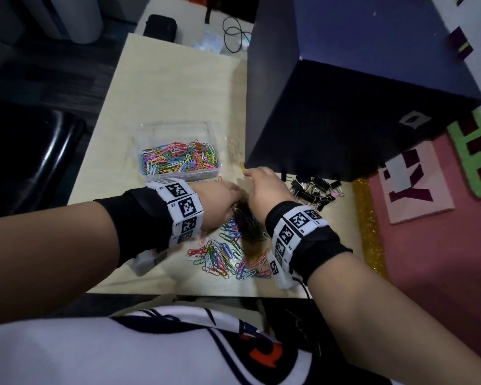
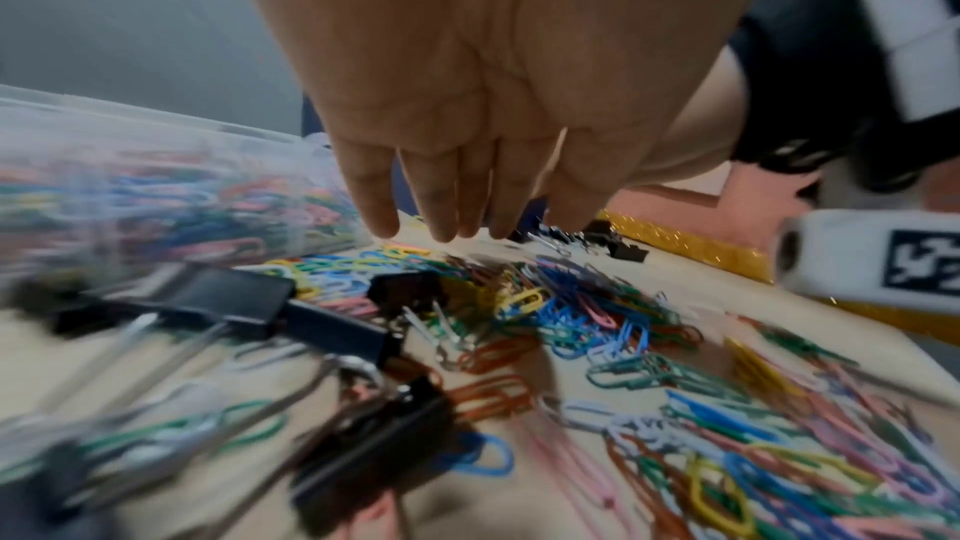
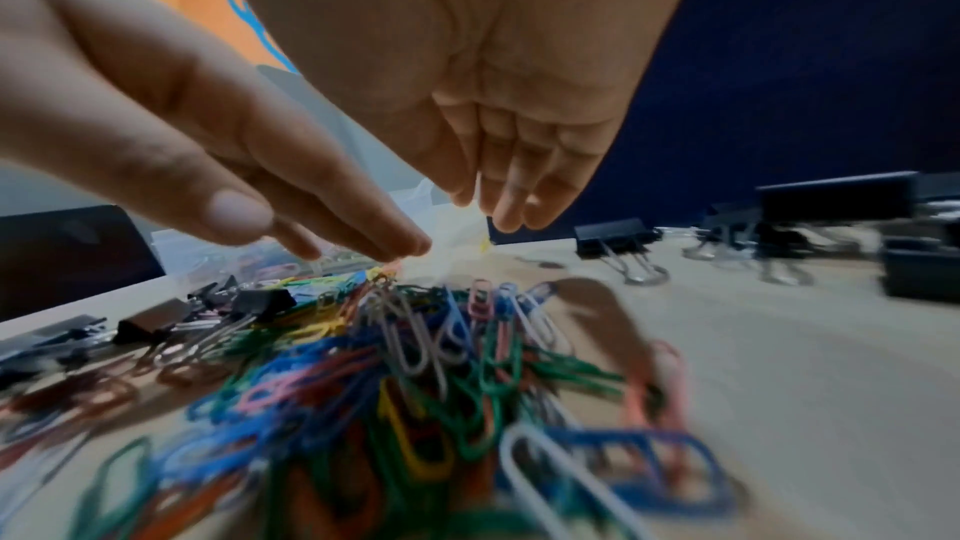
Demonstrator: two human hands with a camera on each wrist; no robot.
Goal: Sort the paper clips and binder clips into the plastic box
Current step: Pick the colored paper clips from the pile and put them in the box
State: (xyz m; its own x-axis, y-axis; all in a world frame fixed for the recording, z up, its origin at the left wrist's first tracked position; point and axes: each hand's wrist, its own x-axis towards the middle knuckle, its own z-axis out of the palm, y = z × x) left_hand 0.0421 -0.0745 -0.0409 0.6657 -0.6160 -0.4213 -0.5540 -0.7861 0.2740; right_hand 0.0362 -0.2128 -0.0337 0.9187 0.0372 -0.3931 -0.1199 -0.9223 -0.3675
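Observation:
A clear plastic box (image 1: 178,159) half full of coloured paper clips stands at the middle of the table. Nearer to me lies a loose pile of coloured paper clips (image 1: 222,257), with black binder clips (image 2: 233,302) mixed in at its left side. My left hand (image 1: 220,200) reaches down with straight fingers (image 2: 415,200), whose tips touch the far edge of the pile (image 3: 395,257). My right hand (image 1: 264,184) hovers beside it and pinches a small yellow paper clip (image 1: 242,166) at its fingertips (image 3: 499,216).
More black binder clips (image 1: 317,190) lie in a heap to the right, against a tall dark blue box (image 1: 345,107). A pink board (image 1: 417,190) borders the table on the right. A black chair (image 1: 34,162) stands to the left.

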